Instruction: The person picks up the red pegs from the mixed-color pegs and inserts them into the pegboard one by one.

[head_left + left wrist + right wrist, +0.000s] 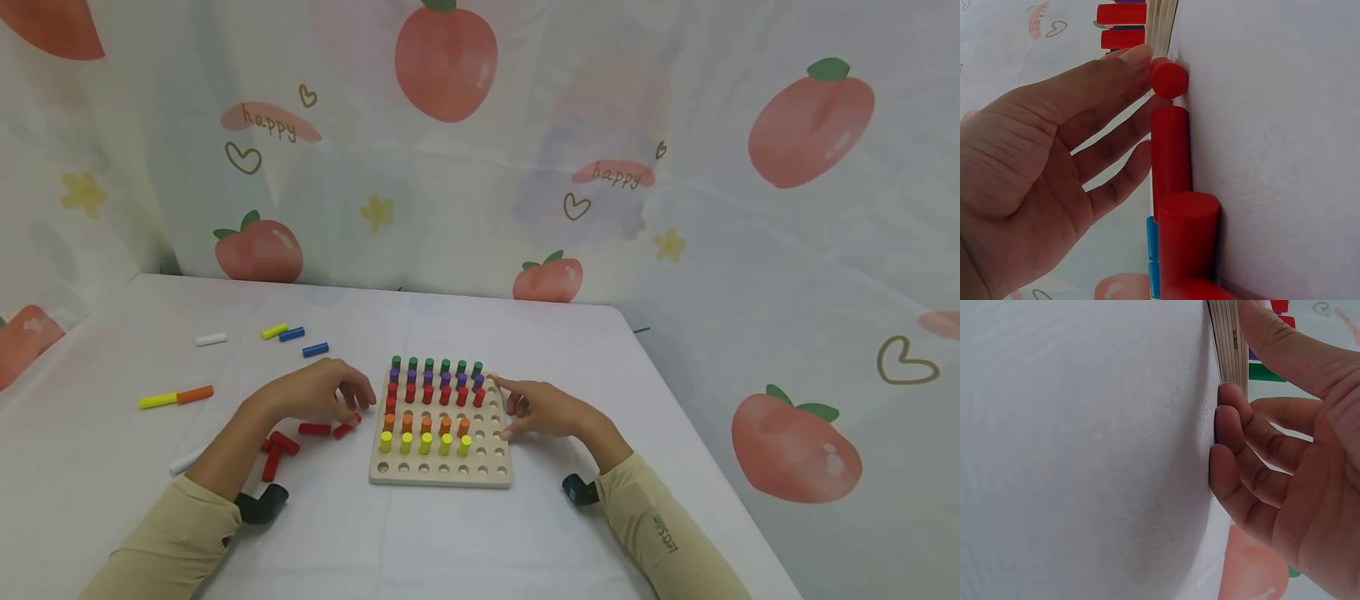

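Note:
A wooden pegboard (441,482) stands in front of me, with rows of green, purple, red, orange and yellow pegs upright in its holes. Left of it, my left hand (318,392) reaches down over a red peg (345,428) lying on the table. In the left wrist view its thumb tip is right by that peg's (1170,79) upper side, the other fingers behind, spread apart. My right hand (551,408) touches the board's right side: index finger extended to the far right corner, thumb on the right edge. Its other fingers bend loosely beside the board's edge (1230,344).
More red pegs (285,442) lie near the left forearm. Farther left are a yellow peg (157,401) end to end with an orange peg (195,394). Toward the back lie a white peg (211,339), a yellow peg (274,331) and blue pegs (315,350).

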A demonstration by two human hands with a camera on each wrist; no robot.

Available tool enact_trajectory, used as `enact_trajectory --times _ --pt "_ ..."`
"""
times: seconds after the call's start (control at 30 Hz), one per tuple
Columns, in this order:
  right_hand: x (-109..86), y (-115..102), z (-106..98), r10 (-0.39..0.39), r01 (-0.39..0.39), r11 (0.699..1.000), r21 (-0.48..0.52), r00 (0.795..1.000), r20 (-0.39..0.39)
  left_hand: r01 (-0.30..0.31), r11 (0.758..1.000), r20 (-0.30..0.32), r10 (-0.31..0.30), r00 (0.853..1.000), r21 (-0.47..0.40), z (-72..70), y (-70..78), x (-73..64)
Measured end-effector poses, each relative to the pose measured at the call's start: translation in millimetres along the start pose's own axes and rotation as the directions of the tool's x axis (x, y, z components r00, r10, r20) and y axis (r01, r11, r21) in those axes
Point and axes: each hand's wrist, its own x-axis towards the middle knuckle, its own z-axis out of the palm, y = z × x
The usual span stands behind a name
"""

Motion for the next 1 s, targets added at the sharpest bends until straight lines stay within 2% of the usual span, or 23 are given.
enact_trajectory --times 0.23,0.47,0.67,1.0 --pt "-0.9 -1 0 0.006 -0.006 1.0 -0.003 1.0 -0.006 0.038 0.999 -0.003 -0.038 0.999 0.02 -1.4 -1.2 -2.2" --pt "0.9 -1 2 0.01 -0.01 1.0 0.004 1.0 -0.007 0.111 0.992 -0.051 -0.108 0.993 0.055 -4.2 -6.9 -6.8" --pt "0.0 -1 1 -0.001 0.001 1.0 0.005 1.0 -0.004 0.184 0.981 -0.041 -0.181 0.983 0.07 -7.2 -10.4 -8.0" --pt "0.6 -1 1 0.006 -0.006 1.0 0.006 1.0 -0.006 0.176 0.983 -0.034 -0.174 0.984 0.06 -10.3 -11.2 -9.8"
